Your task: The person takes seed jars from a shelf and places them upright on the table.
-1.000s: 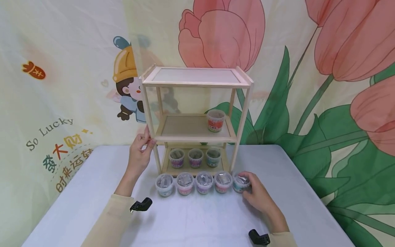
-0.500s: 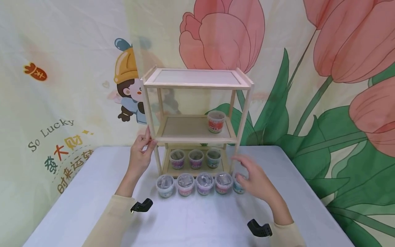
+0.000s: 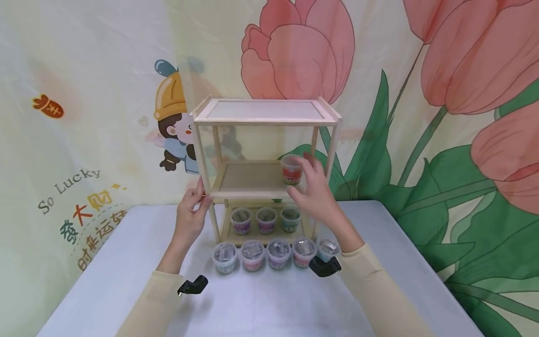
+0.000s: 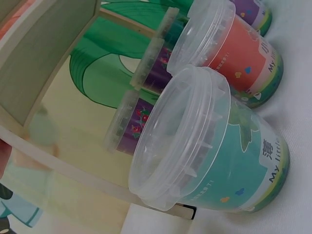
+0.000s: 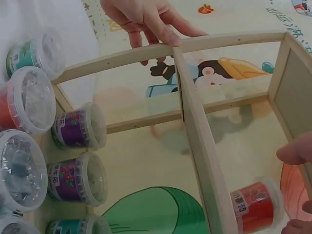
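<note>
Left of centre in the head view, the left hand [image 3: 190, 217] pinches the wooden rack [image 3: 263, 110] at its front left post, level with the middle shelf [image 3: 252, 179]; its forearm climbs from the bottom left in a beige sleeve. The right forearm slants up and leftward from the lower right edge, bringing the right hand [image 3: 316, 193] to the rack's right side. There thumb and fingers stand spread apart beside the red cup [image 3: 291, 175], which sits upright at the right end of that shelf; at lower right of the right wrist view, a gap shows between fingertips and cup. Below the right wrist, five cups [image 3: 278, 255] line the tabletop [image 3: 269, 304].
</note>
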Motion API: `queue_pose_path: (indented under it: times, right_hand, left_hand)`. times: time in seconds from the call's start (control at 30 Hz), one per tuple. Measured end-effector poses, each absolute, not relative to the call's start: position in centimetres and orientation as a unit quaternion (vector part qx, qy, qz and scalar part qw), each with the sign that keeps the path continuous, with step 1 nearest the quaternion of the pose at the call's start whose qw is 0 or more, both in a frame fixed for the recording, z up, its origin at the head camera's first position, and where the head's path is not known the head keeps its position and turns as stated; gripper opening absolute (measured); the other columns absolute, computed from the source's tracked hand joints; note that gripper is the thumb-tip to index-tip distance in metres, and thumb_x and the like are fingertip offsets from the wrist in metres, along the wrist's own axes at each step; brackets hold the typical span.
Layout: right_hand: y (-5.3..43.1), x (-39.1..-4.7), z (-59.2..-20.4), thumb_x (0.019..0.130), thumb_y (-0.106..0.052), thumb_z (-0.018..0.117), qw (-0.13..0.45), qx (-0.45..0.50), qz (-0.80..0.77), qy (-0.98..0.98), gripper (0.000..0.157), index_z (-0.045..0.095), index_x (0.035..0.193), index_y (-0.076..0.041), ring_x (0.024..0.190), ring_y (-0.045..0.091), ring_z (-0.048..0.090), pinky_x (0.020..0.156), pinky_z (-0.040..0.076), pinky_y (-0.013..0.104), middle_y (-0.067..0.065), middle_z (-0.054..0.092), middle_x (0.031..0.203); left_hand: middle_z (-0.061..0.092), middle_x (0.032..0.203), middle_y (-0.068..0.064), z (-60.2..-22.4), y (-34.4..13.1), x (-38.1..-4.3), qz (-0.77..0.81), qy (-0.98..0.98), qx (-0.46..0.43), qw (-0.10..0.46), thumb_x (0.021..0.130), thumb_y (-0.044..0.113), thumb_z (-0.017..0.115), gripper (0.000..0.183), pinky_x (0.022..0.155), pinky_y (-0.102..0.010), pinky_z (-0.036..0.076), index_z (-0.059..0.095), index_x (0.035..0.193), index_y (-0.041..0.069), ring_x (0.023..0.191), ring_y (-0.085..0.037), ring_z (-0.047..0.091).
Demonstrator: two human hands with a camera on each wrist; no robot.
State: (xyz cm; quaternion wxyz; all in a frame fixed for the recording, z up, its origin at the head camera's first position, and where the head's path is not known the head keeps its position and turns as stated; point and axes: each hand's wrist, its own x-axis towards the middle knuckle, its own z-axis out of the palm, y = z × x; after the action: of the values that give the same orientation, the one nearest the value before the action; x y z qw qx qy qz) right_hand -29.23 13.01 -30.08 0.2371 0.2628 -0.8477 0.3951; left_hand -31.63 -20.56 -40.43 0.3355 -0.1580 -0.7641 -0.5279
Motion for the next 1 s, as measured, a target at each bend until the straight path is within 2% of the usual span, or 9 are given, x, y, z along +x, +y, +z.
queue_pose_path:
  times: [0.1,0.17,0.27,0.4,0.5,0.6,0.73,0.83,1.0]
  right_hand:
    - [12.6,-30.7,-29.8,0.095,-0.012,0.074,0.217,0.231,0.402,-0.859,0.068,0.046,0.156,-0.013,0.159,0.039,0.018,0.116,0.034,0.072,0.025,0.021,0.17]
    - [12.6,-31.8,-29.8,0.094,-0.013,0.073,0.21,0.213,0.413,-0.86,0.068,0.046,0.156,-0.012,0.16,0.037,0.014,0.117,0.035,0.07,0.023,0.025,0.169]
    - [12.5,-33.1,-30.1,0.095,-0.012,0.073,0.202,0.188,0.428,-0.861,0.067,0.047,0.156,-0.01,0.151,0.038,0.031,0.112,0.044,0.062,0.024,0.03,0.165]
    - [12.1,-34.3,-30.8,0.097,-0.012,0.073,0.179,0.171,0.44,-0.863,0.065,0.045,0.156,-0.01,0.126,0.039,0.054,0.101,0.053,0.053,0.025,0.043,0.153]
    - [11.8,-34.8,-31.3,0.099,-0.012,0.072,0.169,0.169,0.436,-0.868,0.062,0.044,0.155,-0.01,0.128,0.041,0.057,0.103,0.055,0.053,0.025,0.049,0.148]
    - [11.7,-34.9,-31.7,0.1,-0.013,0.072,0.174,0.165,0.426,-0.873,0.06,0.046,0.154,-0.011,0.135,0.042,0.054,0.109,0.052,0.056,0.024,0.048,0.151]
    - [11.8,-34.9,-31.7,0.101,-0.015,0.073,0.179,0.169,0.42,-0.874,0.058,0.047,0.153,-0.012,0.135,0.041,0.054,0.109,0.052,0.055,0.023,0.048,0.151]
    - [11.9,-34.9,-31.8,0.101,-0.015,0.074,0.179,0.174,0.421,-0.872,0.058,0.048,0.153,-0.012,0.132,0.038,0.056,0.105,0.055,0.052,0.022,0.05,0.15]
    - [12.0,-34.6,-31.8,0.101,-0.015,0.075,0.181,0.185,0.436,-0.862,0.058,0.048,0.153,-0.01,0.112,0.035,0.064,0.088,0.059,0.045,0.022,0.053,0.145]
  left_hand:
    - [0.06,0.104,-0.012,-40.9,-20.9,-31.9,-0.53,-0.761,-0.163,0.337,0.1,-0.003,0.069,0.062,0.084,-0.004,0.048,0.048,0.157,0.008,0.097,0.004,0.056]
    - [0.059,0.104,-0.008,-41.1,-21.0,-32.1,-0.533,-0.758,-0.169,0.335,0.1,-0.002,0.069,0.06,0.084,-0.006,0.05,0.048,0.156,0.008,0.098,0.0,0.058]
    - [0.059,0.103,-0.003,-41.2,-21.0,-32.3,-0.538,-0.756,-0.173,0.33,0.101,-0.001,0.069,0.057,0.083,-0.007,0.053,0.05,0.154,0.007,0.1,-0.005,0.06]
    - [0.059,0.105,-0.005,-41.0,-21.0,-32.0,-0.534,-0.762,-0.166,0.326,0.101,0.001,0.069,0.059,0.083,-0.006,0.052,0.048,0.156,0.009,0.101,-0.003,0.06]
    - [0.059,0.107,-0.012,-40.9,-21.2,-31.9,-0.534,-0.762,-0.165,0.327,0.101,-0.001,0.069,0.062,0.082,-0.004,0.05,0.046,0.158,0.01,0.099,0.001,0.058]
    - [0.059,0.107,-0.016,-41.0,-21.3,-32.0,-0.528,-0.763,-0.166,0.333,0.1,-0.003,0.069,0.064,0.082,-0.003,0.047,0.045,0.158,0.008,0.096,0.004,0.055]
    - [0.059,0.108,-0.02,-40.9,-21.1,-32.0,-0.524,-0.767,-0.158,0.336,0.099,-0.005,0.069,0.064,0.083,-0.002,0.043,0.044,0.158,0.005,0.096,0.006,0.053]
    - [0.059,0.107,-0.018,-40.9,-21.1,-32.0,-0.529,-0.762,-0.162,0.338,0.1,-0.005,0.068,0.063,0.085,-0.005,0.046,0.045,0.157,0.006,0.098,0.005,0.054]
    - [0.057,0.105,-0.013,-40.9,-21.1,-31.8,-0.549,-0.754,-0.166,0.32,0.101,-0.001,0.068,0.058,0.084,-0.007,0.053,0.049,0.155,0.008,0.101,0.004,0.057]
